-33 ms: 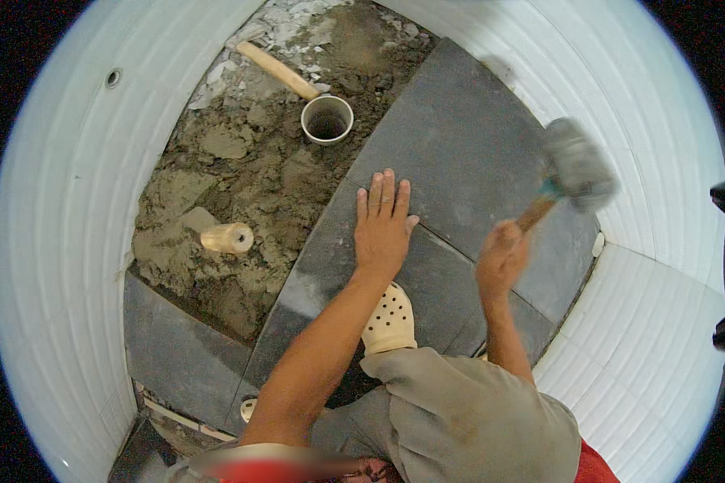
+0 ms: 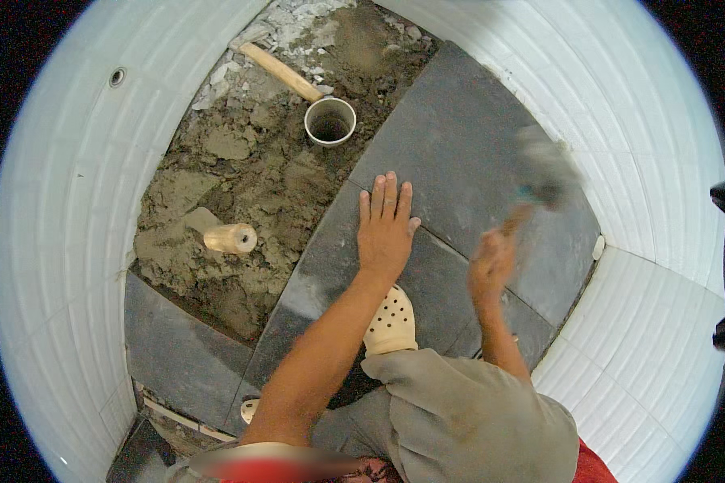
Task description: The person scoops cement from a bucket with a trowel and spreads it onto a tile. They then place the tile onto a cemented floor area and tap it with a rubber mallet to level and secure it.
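My left hand (image 2: 387,229) lies flat with fingers outstretched on a dark grey floor tile (image 2: 306,278), across a joint between tiles. To its right, my right hand (image 2: 491,266) grips the wooden handle of a mallet (image 2: 548,169), whose grey head is smeared by motion above the tiles; contact with them cannot be told. A beige clog (image 2: 391,326) shows below my left hand. Left of the tiles, a trowel (image 2: 229,238) with a pale wooden handle sits on rough grey-brown mortar (image 2: 209,177).
Beyond the trowel, an open round pipe (image 2: 316,113) stands in the mortar, beside another wooden handle (image 2: 278,68). Broken pale rubble (image 2: 294,20) lies at the back. White ribbed tiled walls (image 2: 56,201) curve up on both sides. A separate grey tile (image 2: 177,338) is at lower left.
The mallet head has shifted slightly to the left and is more blurred. My right hand has dropped a little leftward with it. My left hand stays on the tile.
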Motion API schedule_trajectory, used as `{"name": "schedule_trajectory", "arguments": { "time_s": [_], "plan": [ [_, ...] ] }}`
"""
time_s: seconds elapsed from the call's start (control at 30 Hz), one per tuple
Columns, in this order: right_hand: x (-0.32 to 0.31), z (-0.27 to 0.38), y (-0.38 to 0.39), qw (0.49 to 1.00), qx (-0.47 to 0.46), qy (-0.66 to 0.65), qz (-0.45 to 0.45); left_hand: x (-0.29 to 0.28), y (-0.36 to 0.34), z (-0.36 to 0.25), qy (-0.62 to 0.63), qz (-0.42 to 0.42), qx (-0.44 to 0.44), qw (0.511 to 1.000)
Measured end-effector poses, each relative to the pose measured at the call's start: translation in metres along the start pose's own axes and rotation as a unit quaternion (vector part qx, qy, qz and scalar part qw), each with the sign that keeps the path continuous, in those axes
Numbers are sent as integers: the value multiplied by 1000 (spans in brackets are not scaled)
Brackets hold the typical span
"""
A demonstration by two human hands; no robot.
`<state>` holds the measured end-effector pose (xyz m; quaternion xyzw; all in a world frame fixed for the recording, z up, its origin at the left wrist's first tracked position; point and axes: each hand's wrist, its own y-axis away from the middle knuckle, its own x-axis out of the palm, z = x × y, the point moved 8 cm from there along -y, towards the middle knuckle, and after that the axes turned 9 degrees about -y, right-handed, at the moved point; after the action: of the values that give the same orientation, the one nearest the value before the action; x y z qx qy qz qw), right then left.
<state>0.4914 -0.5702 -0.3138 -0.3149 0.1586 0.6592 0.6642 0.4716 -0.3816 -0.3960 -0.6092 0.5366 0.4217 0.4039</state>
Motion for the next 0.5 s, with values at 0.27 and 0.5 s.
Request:
{"name": "schedule_trajectory", "arguments": {
  "time_s": [0.27,0.5],
  "plan": [
    [-4,-20,21,989,142,-40,-25,-1,0,1,36,15,-34,999],
    [8,-13,13,989,110,43,91,-1,-3,4,34,12,-44,998]
  ]
}}
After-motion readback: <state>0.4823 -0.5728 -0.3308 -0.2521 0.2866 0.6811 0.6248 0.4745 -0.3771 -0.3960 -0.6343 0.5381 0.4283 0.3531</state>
